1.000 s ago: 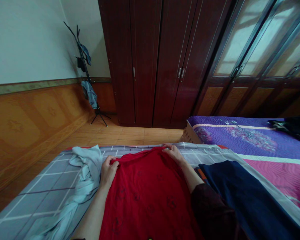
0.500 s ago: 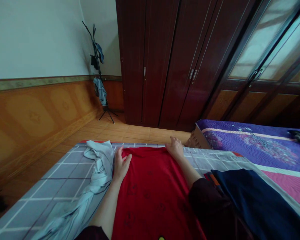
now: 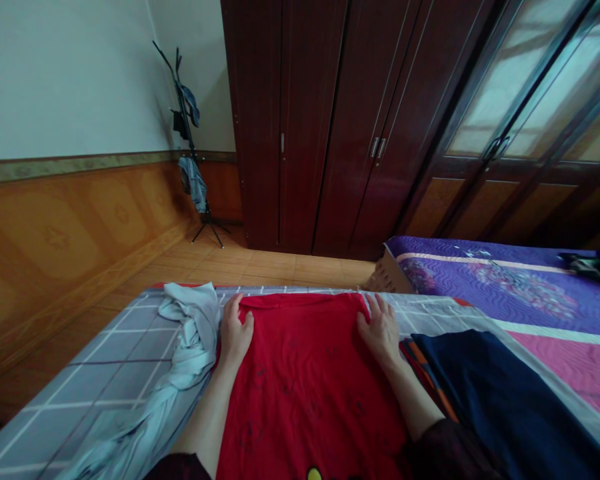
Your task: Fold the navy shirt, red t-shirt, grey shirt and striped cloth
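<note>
Over a checked grey cover (image 3: pixel 120 340), the left hand (image 3: pixel 236 337) and right hand (image 3: pixel 381 331), thumbs parted from fingers, touch the far corners of a red cloth (image 3: pixel 305 380) spread between them. Twisted pale cloth (image 3: pixel 194 353) lies left, navy cloth (image 3: pixel 495 387) right; a dark red wardrobe (image 3: pixel 313 133) stands beyond.

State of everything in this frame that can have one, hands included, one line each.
Red cloth: spread out, far edge fairly straight
Left hand: thumb and fingers apart, at the cloth's far left corner
Right hand: fingers spread, at its far right corner
Pale garment: twisted, bunched
Dark blue garment: laid flat
Wardrobe doors: shut
Coat rack: upright, items hanging on it
</note>
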Demonstrator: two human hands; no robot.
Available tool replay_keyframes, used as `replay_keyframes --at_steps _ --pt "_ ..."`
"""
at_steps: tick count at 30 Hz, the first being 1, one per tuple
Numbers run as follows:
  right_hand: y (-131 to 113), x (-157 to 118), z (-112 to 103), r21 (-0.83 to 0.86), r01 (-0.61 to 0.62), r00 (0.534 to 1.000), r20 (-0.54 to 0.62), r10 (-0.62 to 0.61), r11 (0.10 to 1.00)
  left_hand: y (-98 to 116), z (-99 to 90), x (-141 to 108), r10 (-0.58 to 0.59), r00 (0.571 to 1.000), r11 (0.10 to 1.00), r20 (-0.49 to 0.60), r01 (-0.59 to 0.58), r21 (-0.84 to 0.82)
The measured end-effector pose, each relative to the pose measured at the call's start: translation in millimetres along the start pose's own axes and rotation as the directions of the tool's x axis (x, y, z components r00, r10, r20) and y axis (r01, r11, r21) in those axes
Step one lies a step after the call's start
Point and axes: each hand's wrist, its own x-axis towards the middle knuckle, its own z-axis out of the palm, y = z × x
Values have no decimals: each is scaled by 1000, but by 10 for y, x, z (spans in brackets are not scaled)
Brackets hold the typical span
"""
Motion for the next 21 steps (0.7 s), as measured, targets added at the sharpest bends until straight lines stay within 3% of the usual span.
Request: replay_keyframes --at_steps 4,10,15,21 --pt "-97 -54 130 43 248 959 129 -252 968 -54 -61 21 13 992 971 -122 16 239" --pt "-55 12 133 -40 137 989 69 -134 990 -109 -65 16 -85 995 902 -55 101 419" --pt "-146 -34 144 -16 269 946 192 -261 963 -36 -32 8 -187 982 842 -35 179 509" --pt "-184 -52 129 -27 290 938 209 -278 957 20 -26 194 -283 958 797 -43 260 546"
